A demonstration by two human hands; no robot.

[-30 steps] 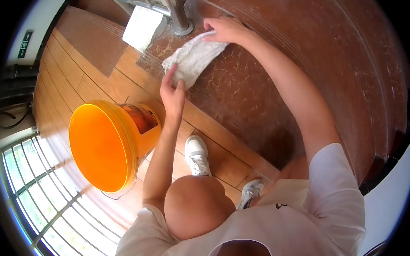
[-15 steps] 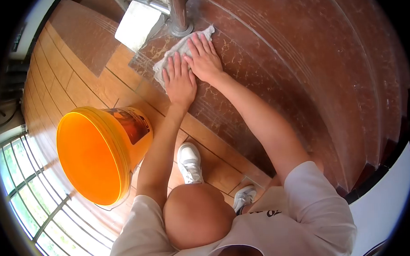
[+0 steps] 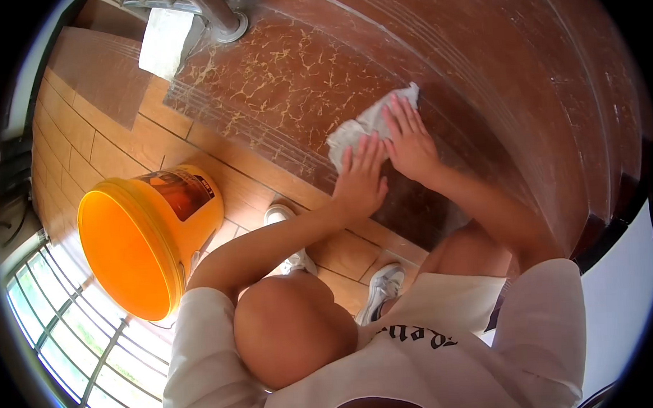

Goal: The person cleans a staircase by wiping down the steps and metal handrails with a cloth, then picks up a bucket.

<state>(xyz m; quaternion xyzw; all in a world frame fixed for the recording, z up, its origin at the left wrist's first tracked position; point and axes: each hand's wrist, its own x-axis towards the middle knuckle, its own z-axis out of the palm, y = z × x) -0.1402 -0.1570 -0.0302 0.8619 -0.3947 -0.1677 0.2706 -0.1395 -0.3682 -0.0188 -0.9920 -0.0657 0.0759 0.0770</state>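
A crumpled pale grey cloth (image 3: 363, 128) lies on a reddish-brown marbled stair step (image 3: 279, 69). My left hand (image 3: 361, 180) presses flat on the cloth's near edge, fingers stretched out. Beside it, my right hand (image 3: 413, 147) rests on the cloth's right part, its fingers also extended. Neither hand is closed around the cloth. The step's surface to the left of the cloth looks shiny, with gold veining.
An orange bucket (image 3: 137, 243) stands at left on the wood-look floor (image 3: 116, 150). A metal post (image 3: 223, 20) rises from the step's far left corner, near a white block (image 3: 166, 44). More curved steps (image 3: 524, 103) lie to the right. A barred window (image 3: 64, 321) is at lower left.
Both hands have slid the cloth rightward and nearer along the step, away from the metal post. The view has shifted slightly, and gold veining now shows where the cloth was.
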